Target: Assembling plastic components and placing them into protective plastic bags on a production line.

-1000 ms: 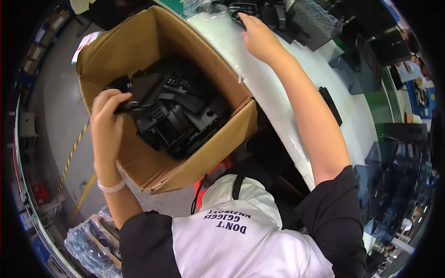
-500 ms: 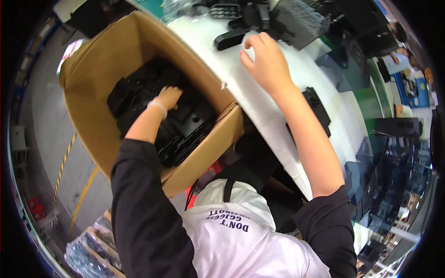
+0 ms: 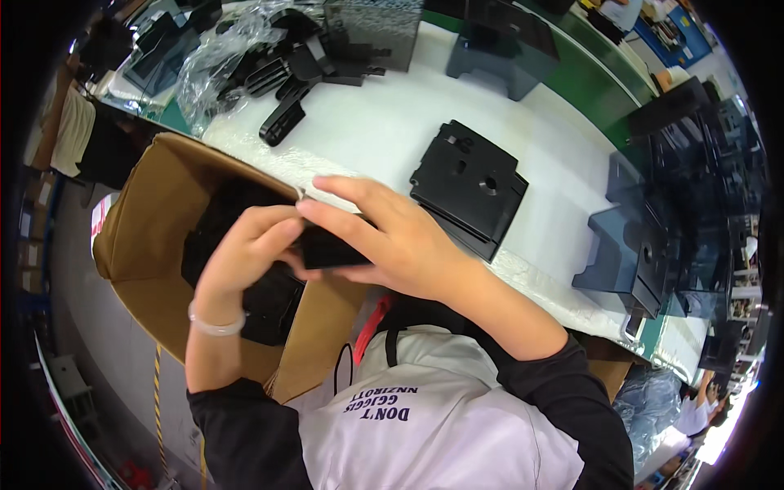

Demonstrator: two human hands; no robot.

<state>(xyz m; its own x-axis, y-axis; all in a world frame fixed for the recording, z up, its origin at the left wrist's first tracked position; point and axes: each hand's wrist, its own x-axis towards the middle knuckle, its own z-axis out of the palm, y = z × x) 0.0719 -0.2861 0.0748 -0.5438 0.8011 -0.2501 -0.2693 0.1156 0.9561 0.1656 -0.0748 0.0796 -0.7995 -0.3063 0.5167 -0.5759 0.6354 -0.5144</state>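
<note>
Over the near right edge of the cardboard box (image 3: 135, 220), a black plastic part (image 3: 333, 247) is held between both my hands. My left hand (image 3: 249, 249) grips its left end, thumb on top. From the right, my right hand (image 3: 396, 237) closes around it with the fingers over the upper side. Much of the part is hidden by the fingers. Inside the box lie more black plastic parts (image 3: 273, 306), partly covered by my left hand and wrist. A flat black plastic panel (image 3: 465, 184) with holes rests on the white padded table right of my hands.
Loose black parts (image 3: 282, 118) and crumpled clear plastic wrap (image 3: 216, 69) lie at the table's far left. Dark translucent covers (image 3: 506, 49) stand at the back, another cover (image 3: 621, 253) at the right. A person (image 3: 69, 122) is at the far left.
My left hand has come up out of the box with a black part. My right hand has come down from the table's far side to grip it too. The view has turned rightward.
</note>
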